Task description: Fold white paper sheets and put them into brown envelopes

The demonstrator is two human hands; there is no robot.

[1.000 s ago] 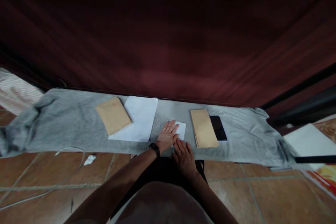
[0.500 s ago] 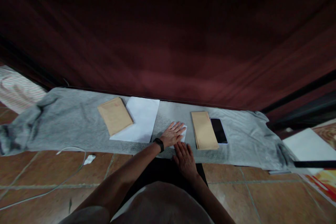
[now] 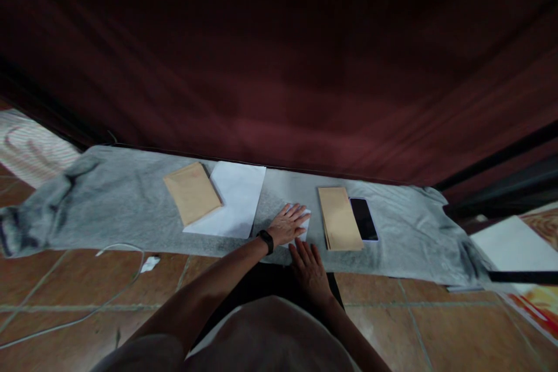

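Observation:
Under my left hand (image 3: 288, 225) lies a small piece of white paper, folded or cut (image 3: 306, 224), on the grey cloth. The palm is flat on it with fingers spread, and most of the paper is hidden. A dark band circles my left wrist. My right hand (image 3: 308, 264) rests at the paper's near edge, fingers stretched out, holding nothing. To its right is a stack of brown envelopes (image 3: 340, 218). Left of my hands, larger white sheets (image 3: 239, 197) lie partly beneath more brown envelopes (image 3: 192, 193).
A phone (image 3: 364, 219) with a dark screen lies beside the right envelopes. The grey cloth (image 3: 126, 197) covers a long narrow surface against a dark red curtain (image 3: 279, 99). A white cable (image 3: 100, 308) and a crumpled white scrap (image 3: 150, 264) are on the tiled floor.
My right hand has drawn slightly back toward me, away from my left hand. The left hand stays flat on the small paper; the view has shifted a little.

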